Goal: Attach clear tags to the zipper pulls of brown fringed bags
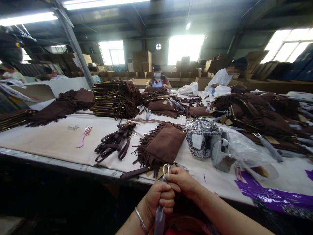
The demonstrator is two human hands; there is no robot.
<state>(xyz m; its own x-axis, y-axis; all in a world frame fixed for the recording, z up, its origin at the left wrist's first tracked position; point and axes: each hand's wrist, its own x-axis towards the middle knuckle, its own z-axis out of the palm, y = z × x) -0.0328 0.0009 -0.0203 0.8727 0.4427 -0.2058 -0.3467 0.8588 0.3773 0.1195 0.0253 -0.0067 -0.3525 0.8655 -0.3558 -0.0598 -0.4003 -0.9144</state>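
Close to the table's front edge, my left hand [161, 196] is closed in a fist around a plastic-wrapped strap [160, 219], which hangs down below it. My right hand [182, 181] pinches the strap's top end, just under a gold metal clasp [166, 168]. The two hands touch. Beyond them a brown fringed bag [166, 143] lies flat on the table, its lower corner near the clasp. A dark strap [134, 173] lies at the table edge left of the clasp. Several looped dark straps [113, 143] are bunched left of the bag.
A pink comb [84, 137] lies on the white-covered table [49, 137]. Behind are a stack of bags [110, 99] and a bag pile [259, 114]. On the right are a patterned package [201, 133], a grey container [222, 153] and purple plastic [271, 192]. People work across the table.
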